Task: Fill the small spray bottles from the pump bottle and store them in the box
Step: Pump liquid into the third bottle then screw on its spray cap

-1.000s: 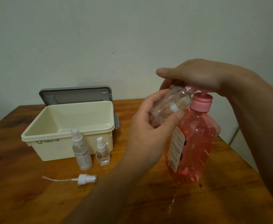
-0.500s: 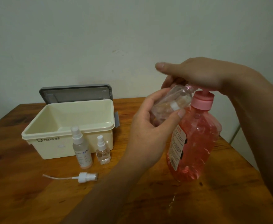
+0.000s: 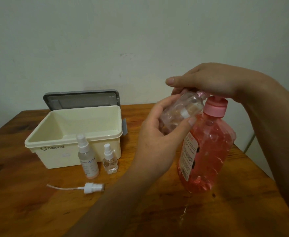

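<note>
A big pump bottle (image 3: 207,151) of pink liquid stands at the right of the wooden table. My right hand (image 3: 208,81) lies palm down on its pink pump head. My left hand (image 3: 159,137) holds a clear uncapped spray bottle (image 3: 183,112) tilted, with its neck up at the pump spout under my right hand. A cream box (image 3: 72,139) stands open at the left, its grey lid (image 3: 82,99) behind it. In front of it stand a tall spray bottle (image 3: 87,159) and a tiny spray bottle (image 3: 109,161). A loose white spray cap (image 3: 90,187) with its tube lies nearer me.
A small wet streak (image 3: 183,212) shines on the table (image 3: 29,211) in front of the pump bottle. The table's right edge runs close behind that bottle. A pale wall rises behind the table.
My right hand and the pump head have risen slightly, then stayed level. My left hand holds the clear bottle in the same place.
</note>
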{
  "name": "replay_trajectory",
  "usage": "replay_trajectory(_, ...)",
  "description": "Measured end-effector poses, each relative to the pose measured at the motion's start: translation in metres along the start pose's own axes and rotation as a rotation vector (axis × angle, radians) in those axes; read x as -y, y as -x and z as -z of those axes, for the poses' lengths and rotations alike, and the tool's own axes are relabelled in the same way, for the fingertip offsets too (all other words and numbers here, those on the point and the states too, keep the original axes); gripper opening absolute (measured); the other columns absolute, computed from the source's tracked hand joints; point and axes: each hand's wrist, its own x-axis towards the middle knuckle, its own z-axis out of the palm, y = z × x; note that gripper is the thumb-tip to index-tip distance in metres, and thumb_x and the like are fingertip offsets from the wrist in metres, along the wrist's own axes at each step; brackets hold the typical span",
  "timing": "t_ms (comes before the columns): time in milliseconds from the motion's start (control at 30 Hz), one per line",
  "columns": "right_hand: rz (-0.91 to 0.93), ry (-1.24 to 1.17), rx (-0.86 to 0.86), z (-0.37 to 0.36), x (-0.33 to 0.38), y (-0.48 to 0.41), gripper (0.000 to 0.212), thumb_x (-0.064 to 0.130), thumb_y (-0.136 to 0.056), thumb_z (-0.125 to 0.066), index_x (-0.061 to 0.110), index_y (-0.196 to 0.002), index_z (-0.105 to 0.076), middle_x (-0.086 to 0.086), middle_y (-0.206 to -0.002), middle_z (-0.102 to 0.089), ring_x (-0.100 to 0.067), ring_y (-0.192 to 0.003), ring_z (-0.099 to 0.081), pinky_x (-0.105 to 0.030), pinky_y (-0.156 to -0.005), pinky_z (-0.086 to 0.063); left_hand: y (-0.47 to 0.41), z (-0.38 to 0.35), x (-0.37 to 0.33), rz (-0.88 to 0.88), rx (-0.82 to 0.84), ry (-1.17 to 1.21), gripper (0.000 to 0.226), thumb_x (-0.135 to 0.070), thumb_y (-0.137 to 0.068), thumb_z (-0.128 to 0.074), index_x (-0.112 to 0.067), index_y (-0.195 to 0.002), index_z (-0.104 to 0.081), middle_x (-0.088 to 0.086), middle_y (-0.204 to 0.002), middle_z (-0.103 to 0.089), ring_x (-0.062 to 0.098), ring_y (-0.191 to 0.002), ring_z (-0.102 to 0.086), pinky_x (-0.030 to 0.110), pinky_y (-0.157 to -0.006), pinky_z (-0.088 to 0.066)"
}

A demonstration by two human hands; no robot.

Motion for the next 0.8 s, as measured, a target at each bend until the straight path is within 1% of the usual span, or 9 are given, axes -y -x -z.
replay_trajectory(133, 0.001, -0.014, -0.013, -0.0007, -0.0009, 0.0004, 0.048, 0.063, -0.087, -0.053, 0.023, -0.087, -0.078, 0.007, -0.087, -0.077, -0.017, -0.089, -0.071, -0.036, -0.09, -0.051, 0.0014, -0.0003, 0.0005, 0.015, 0.019, 0.018, 0.043, -0.008, -0.086, -0.067, -0.027, -0.123, -0.055, -0.013, -0.108, -0.067, -0.005, -0.096, -0.065, 0.009, -0.069, -0.051)
replay_trajectory(233, 0.012, 0.003, -0.01, 0.0042, 0.0051, 0.0001, 0.049, 0.062, -0.089, -0.05, 0.022, -0.09, -0.078, 0.007, -0.09, -0.076, -0.018, -0.091, -0.07, -0.038, -0.093, -0.05, -0.0002, -0.0006, -0.0018, 0.009, 0.016, 0.017, 0.046, -0.009, -0.087, -0.067, -0.025, -0.128, -0.053, -0.01, -0.114, -0.065, -0.004, -0.098, -0.065, 0.009, -0.07, -0.051)
replay_trajectory(333, 0.025, 0.006, -0.005, 0.0061, 0.0076, 0.0005, 0.049, 0.062, -0.09, -0.049, 0.021, -0.092, -0.077, 0.005, -0.092, -0.076, -0.02, -0.092, -0.07, -0.035, -0.089, -0.05, -0.0018, -0.0005, -0.002, -0.005, 0.005, 0.025, 0.046, -0.008, -0.086, -0.067, -0.024, -0.127, -0.053, -0.01, -0.114, -0.066, -0.003, -0.098, -0.065, 0.009, -0.071, -0.051)
replay_trajectory(400, 0.021, 0.001, -0.003, 0.0054, 0.0067, 0.0002, 0.048, 0.06, -0.09, -0.05, 0.021, -0.09, -0.078, 0.002, -0.092, -0.077, -0.023, -0.092, -0.07, -0.034, -0.087, -0.05, -0.002, -0.0009, -0.0007, -0.003, 0.005, 0.034, 0.046, -0.008, -0.086, -0.067, -0.024, -0.127, -0.054, -0.011, -0.111, -0.067, -0.003, -0.097, -0.066, 0.009, -0.07, -0.051)
replay_trajectory(467, 0.011, -0.01, 0.007, 0.0028, 0.0041, 0.0006, 0.047, 0.059, -0.089, -0.053, 0.02, -0.088, -0.078, -0.001, -0.091, -0.077, -0.026, -0.092, -0.07, -0.038, -0.089, -0.051, -0.0011, -0.0012, 0.0013, 0.009, 0.008, 0.044, 0.044, -0.006, -0.086, -0.067, -0.024, -0.125, -0.054, -0.014, -0.107, -0.068, -0.004, -0.095, -0.066, 0.009, -0.068, -0.051)
replay_trajectory(600, 0.004, -0.042, 0.002, -0.0013, -0.0011, 0.0017, 0.044, 0.058, -0.088, -0.056, 0.021, -0.086, -0.079, 0.005, -0.087, -0.077, -0.019, -0.089, -0.071, -0.038, -0.092, -0.051, 0.0008, -0.0016, 0.0035, 0.014, 0.018, 0.038, 0.042, -0.006, -0.086, -0.067, -0.03, -0.119, -0.055, -0.024, -0.097, -0.069, -0.005, -0.092, -0.067, 0.01, -0.068, -0.052)
replay_trajectory(667, 0.005, -0.036, 0.0, -0.0007, 0.0002, 0.0011, 0.044, 0.059, -0.088, -0.056, 0.021, -0.086, -0.079, 0.005, -0.087, -0.077, -0.02, -0.089, -0.071, -0.04, -0.093, -0.052, 0.0015, -0.0019, 0.0026, 0.019, 0.023, 0.051, 0.042, -0.006, -0.086, -0.067, -0.029, -0.12, -0.055, -0.022, -0.097, -0.069, -0.005, -0.092, -0.067, 0.01, -0.068, -0.052)
replay_trajectory(733, 0.012, -0.018, -0.007, 0.0031, 0.0047, 0.0009, 0.045, 0.059, -0.089, -0.054, 0.021, -0.086, -0.079, 0.003, -0.089, -0.077, -0.023, -0.093, -0.07, -0.038, -0.088, -0.052, 0.001, -0.0016, -0.0006, 0.008, 0.02, 0.052, 0.043, -0.005, -0.086, -0.067, -0.026, -0.123, -0.055, -0.018, -0.098, -0.069, -0.005, -0.092, -0.067, 0.009, -0.068, -0.051)
replay_trajectory(800, 0.013, -0.005, -0.018, 0.0076, 0.0082, 0.0012, 0.046, 0.059, -0.09, -0.053, 0.02, -0.088, -0.078, 0.002, -0.09, -0.076, -0.025, -0.094, -0.07, -0.031, -0.072, -0.05, -0.0006, -0.0014, -0.0036, -0.005, 0.02, 0.045, 0.044, -0.005, -0.086, -0.067, -0.025, -0.123, -0.054, -0.018, -0.099, -0.068, -0.007, -0.091, -0.066, 0.007, -0.068, -0.051)
